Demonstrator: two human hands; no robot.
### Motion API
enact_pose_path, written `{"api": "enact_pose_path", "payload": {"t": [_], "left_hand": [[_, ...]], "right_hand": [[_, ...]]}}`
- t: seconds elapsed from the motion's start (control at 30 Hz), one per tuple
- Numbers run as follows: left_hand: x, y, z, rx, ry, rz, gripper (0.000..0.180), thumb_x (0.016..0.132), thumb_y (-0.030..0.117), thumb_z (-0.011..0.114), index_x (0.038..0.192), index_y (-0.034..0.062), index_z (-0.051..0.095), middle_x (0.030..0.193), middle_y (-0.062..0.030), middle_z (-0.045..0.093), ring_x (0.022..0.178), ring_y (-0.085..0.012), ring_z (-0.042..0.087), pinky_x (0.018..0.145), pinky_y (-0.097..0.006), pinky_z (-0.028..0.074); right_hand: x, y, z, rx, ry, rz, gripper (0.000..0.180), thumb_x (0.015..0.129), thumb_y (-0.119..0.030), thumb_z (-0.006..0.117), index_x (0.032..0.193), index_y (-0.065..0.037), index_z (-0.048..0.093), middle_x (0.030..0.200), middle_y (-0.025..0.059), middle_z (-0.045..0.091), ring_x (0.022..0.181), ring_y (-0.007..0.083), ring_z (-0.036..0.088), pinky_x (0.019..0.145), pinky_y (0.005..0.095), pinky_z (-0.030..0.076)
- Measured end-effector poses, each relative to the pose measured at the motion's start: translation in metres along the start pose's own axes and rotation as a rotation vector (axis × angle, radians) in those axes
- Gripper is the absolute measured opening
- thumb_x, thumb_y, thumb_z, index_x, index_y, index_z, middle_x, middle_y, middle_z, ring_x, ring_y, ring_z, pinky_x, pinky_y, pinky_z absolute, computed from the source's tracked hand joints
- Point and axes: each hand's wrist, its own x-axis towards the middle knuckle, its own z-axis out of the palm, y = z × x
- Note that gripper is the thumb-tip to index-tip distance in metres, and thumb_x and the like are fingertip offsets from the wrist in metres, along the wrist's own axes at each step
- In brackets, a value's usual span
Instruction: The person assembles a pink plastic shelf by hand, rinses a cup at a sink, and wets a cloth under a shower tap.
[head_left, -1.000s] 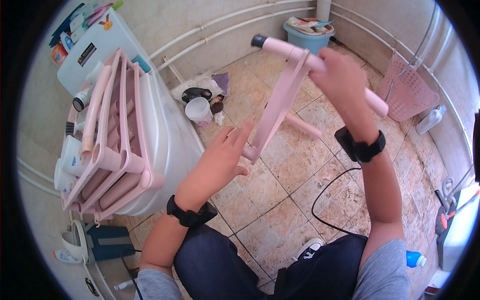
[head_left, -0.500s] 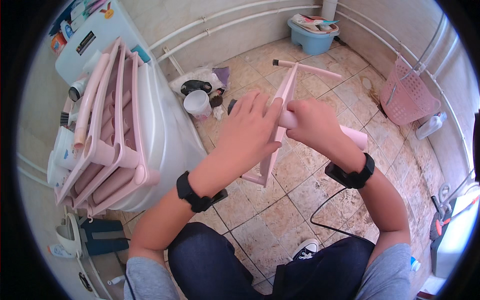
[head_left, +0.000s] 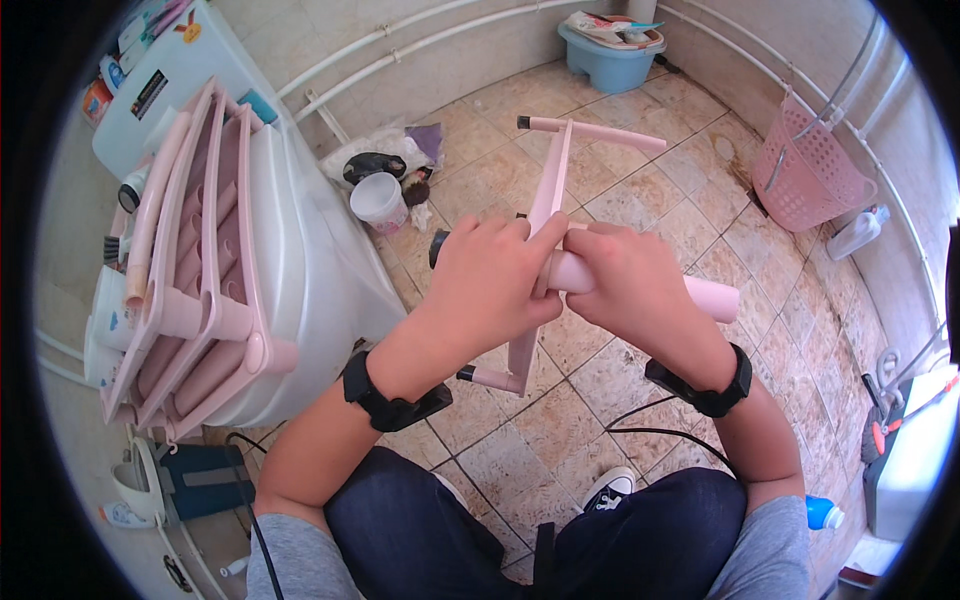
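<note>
A pink plastic frame (head_left: 548,190) made of a flat bar with tube crosspieces is held in front of me over the tiled floor. My left hand (head_left: 495,285) wraps around the near pink tube at its left side, where a black end cap sticks out. On the same tube (head_left: 712,298), my right hand (head_left: 625,290) grips just to the right. The flat bar passes between the two hands. Both wrists carry black bands.
Pink rack sections (head_left: 200,290) lie stacked on a white appliance (head_left: 320,260) at my left. A white cup (head_left: 379,200) and bags sit by the wall, a blue basin (head_left: 612,50) at the back, a pink basket (head_left: 815,175) hangs at the right. A black cable (head_left: 640,432) runs near my knees.
The frame came down from raised and tilted to level before me. My left hand, open a second ago, has closed on the tube beside my right hand.
</note>
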Motion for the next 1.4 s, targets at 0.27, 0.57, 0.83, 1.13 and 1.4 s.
{"api": "enact_pose_path", "payload": {"t": [0.27, 0.57, 0.83, 1.13, 1.4], "left_hand": [[-0.012, -0.001, 0.008, -0.050, 0.006, 0.040, 0.063, 0.063, 0.027, 0.081, 0.123, 0.0163, 0.065, 0.083, -0.0048, 0.064, 0.080, -0.0260, 0.063, 0.071, -0.040, 0.043], [-0.014, 0.009, 0.026, -0.026, 0.082, 0.133, 0.064, 0.061, 0.032, 0.081, 0.121, 0.0175, 0.067, 0.077, -0.0013, 0.060, 0.072, -0.0211, 0.062, 0.065, -0.038, 0.040], [-0.018, 0.028, 0.021, -0.045, 0.041, 0.137, 0.066, 0.062, 0.035, 0.080, 0.124, 0.0161, 0.066, 0.077, -0.0005, 0.059, 0.070, -0.0201, 0.060, 0.061, -0.037, 0.039], [-0.019, 0.045, 0.020, -0.062, 0.078, 0.219, 0.065, 0.061, 0.033, 0.080, 0.122, 0.0146, 0.067, 0.073, 0.0005, 0.055, 0.067, -0.0176, 0.057, 0.062, -0.035, 0.040], [-0.016, 0.057, 0.019, -0.045, 0.090, 0.234, 0.062, 0.061, 0.034, 0.080, 0.119, 0.0157, 0.068, 0.072, 0.0008, 0.054, 0.065, -0.0173, 0.056, 0.059, -0.033, 0.039]], "right_hand": [[-0.016, 0.002, 0.005, 0.012, -0.075, 0.013, 0.015, 0.071, -0.012, 0.069, 0.086, -0.007, 0.068, 0.072, 0.0161, 0.066, 0.070, 0.0370, 0.068, 0.066, 0.0480, 0.054], [-0.047, 0.012, 0.018, -0.089, -0.012, -0.019, 0.023, 0.071, -0.008, 0.068, 0.087, -0.008, 0.052, 0.068, 0.0121, 0.064, 0.063, 0.0354, 0.066, 0.056, 0.0472, 0.052], [-0.066, 0.009, -0.007, -0.099, -0.093, -0.008, 0.025, 0.072, -0.010, 0.069, 0.090, -0.010, 0.052, 0.070, 0.0110, 0.064, 0.063, 0.0351, 0.066, 0.056, 0.0465, 0.051], [-0.093, 0.014, -0.008, -0.137, -0.055, 0.011, 0.030, 0.071, -0.012, 0.073, 0.093, -0.012, 0.053, 0.072, 0.0073, 0.060, 0.062, 0.0314, 0.066, 0.055, 0.0455, 0.050], [-0.099, 0.013, -0.025, -0.136, -0.057, -0.002, 0.032, 0.068, -0.008, 0.072, 0.093, -0.011, 0.052, 0.072, 0.0082, 0.059, 0.062, 0.0318, 0.065, 0.054, 0.0457, 0.049]]}}
